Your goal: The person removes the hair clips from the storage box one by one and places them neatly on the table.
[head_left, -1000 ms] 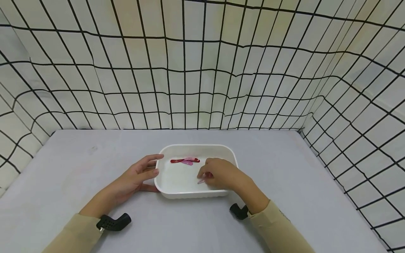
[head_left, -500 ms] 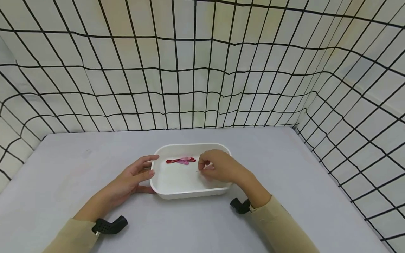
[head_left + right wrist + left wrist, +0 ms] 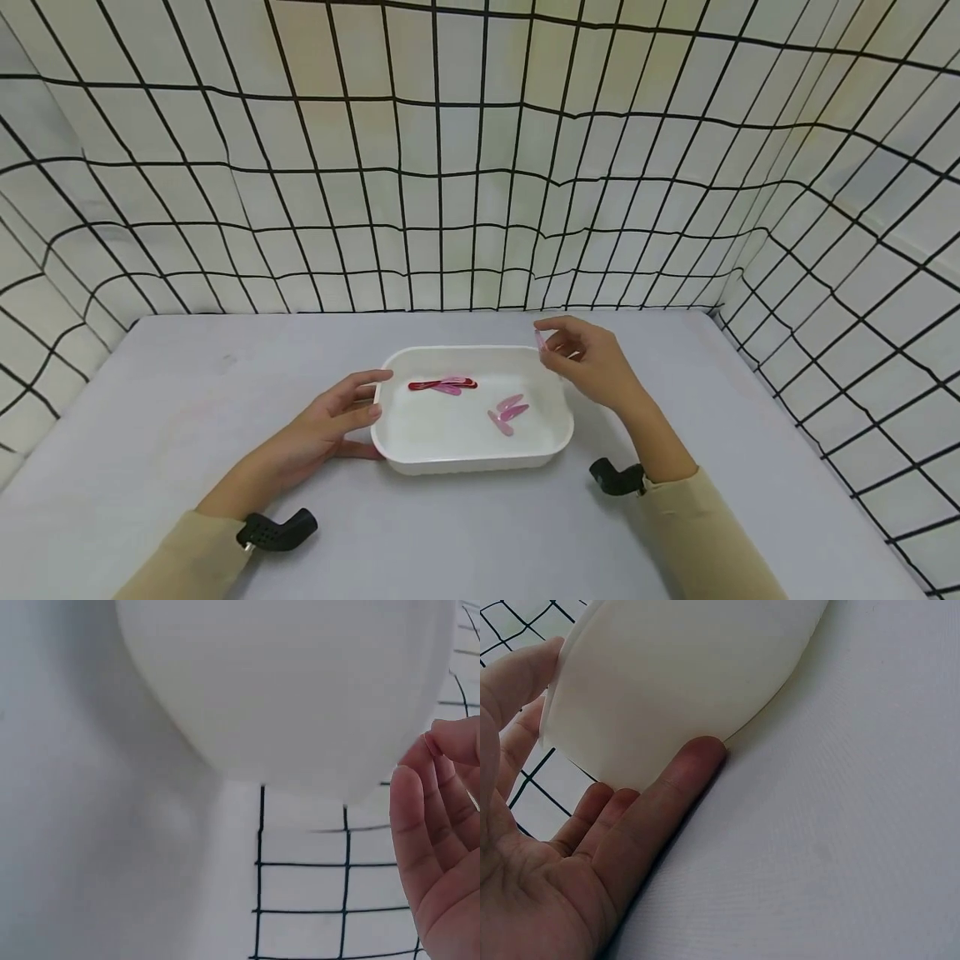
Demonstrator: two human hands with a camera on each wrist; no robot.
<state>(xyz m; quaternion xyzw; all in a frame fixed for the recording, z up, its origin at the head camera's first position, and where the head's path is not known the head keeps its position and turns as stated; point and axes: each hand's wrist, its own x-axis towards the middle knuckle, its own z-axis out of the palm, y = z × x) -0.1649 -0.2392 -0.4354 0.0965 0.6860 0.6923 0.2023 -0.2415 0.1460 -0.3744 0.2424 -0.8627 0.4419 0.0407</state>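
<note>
A white tray (image 3: 450,446) stands on the table with snap hair clips in it. My left hand (image 3: 322,421) rests against its left end, fingers spread along rim and wall; the left wrist view shows thumb and fingertips touching the wall. Just above the tray's far right corner, my right hand (image 3: 588,358) pinches a pink hair clip (image 3: 539,340) between thumb and index finger. Three pink hair clips (image 3: 513,412) lie loosely in the tray's right half. A small pile of red and pink hair clips (image 3: 442,385) lies toward the far left. In the right wrist view fingers mostly hide the held clip.
The table (image 3: 450,533) has a pale cloth cover. Black wire mesh (image 3: 438,175) over white sheeting rises behind the table and on both sides. A black camera mount sits at each wrist.
My right hand has lifted from inside the tray, moving up and right with a pink hair clip, uncovering three pink clips. My left hand has stayed on the tray's left end.
</note>
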